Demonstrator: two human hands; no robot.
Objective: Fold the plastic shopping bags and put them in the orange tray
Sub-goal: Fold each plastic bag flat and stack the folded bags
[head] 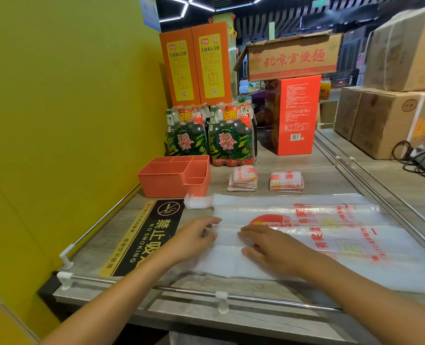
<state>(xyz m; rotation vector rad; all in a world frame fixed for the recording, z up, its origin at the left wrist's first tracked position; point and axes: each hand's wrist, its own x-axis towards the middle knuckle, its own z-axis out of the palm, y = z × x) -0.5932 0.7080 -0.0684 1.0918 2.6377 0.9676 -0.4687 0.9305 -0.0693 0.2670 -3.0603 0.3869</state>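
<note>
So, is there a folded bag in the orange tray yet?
No, the orange tray looks empty; two folded bags sit on the shelf beside it.

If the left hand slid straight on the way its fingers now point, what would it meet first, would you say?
The left hand points right across the flat printed plastic shopping bag, so it would probably meet the right hand, whose fingertips lie close opposite on the same bag.

left hand [196, 236]: bare, palm down, fingers curled, tips pinched at surface | right hand [268, 247]: bare, palm down, fingers spread flat and extended leftward, pressed down | hands close, fingertips near each other, not touching | both forearms bare, reached in from bottom edge, converged forward
</note>
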